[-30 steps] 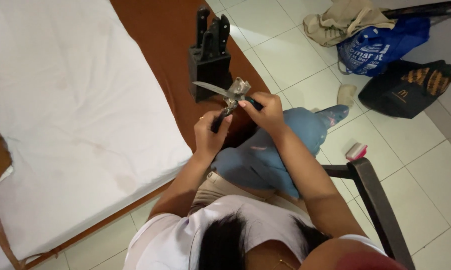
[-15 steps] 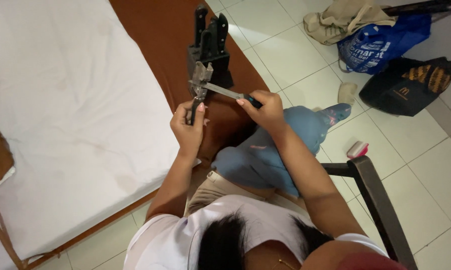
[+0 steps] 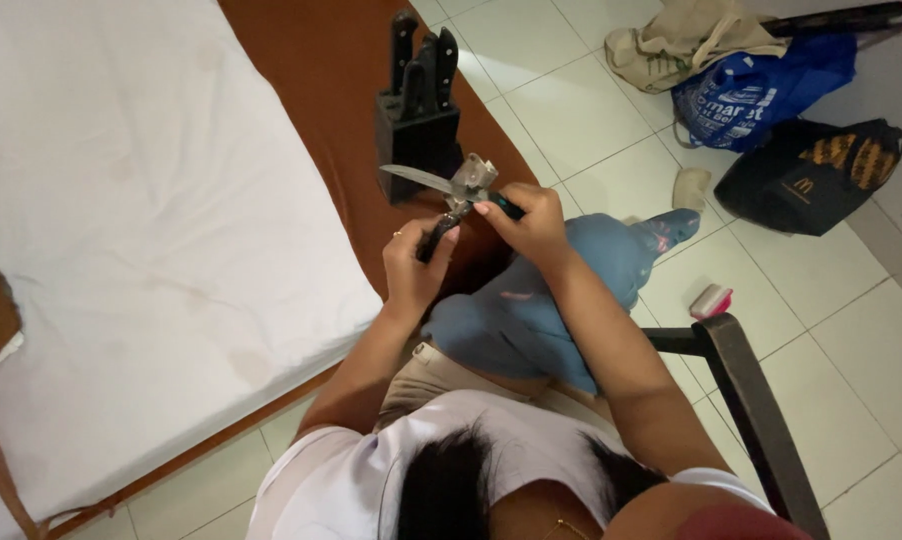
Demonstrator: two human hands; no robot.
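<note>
Back toward the right hand [image 3: 533, 222] slides the sharpener [image 3: 468, 186], gripped in the left hand [image 3: 417, 268]. Right hand clasps the knife [image 3: 423, 179] handle; its stiff, thin blade looks sharp, safest held there.

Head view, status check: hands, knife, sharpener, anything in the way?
Left hand shut on sharpener handle. Right hand shut on knife handle, blade through the sharpener head. Knife block just beyond the blade tip; whether they touch, cannot tell.

A white bed [image 3: 141, 230] fills the left of the frame. On its brown edge, top centre, stands a black knife block [image 3: 418, 120]. Upper right, on the tiled floor [image 3: 591, 130], lie a beige bag [image 3: 686, 40], a blue bag [image 3: 756, 90] and a black bag [image 3: 811, 175]. A dark chair arm [image 3: 756, 415] sits lower right.
</note>
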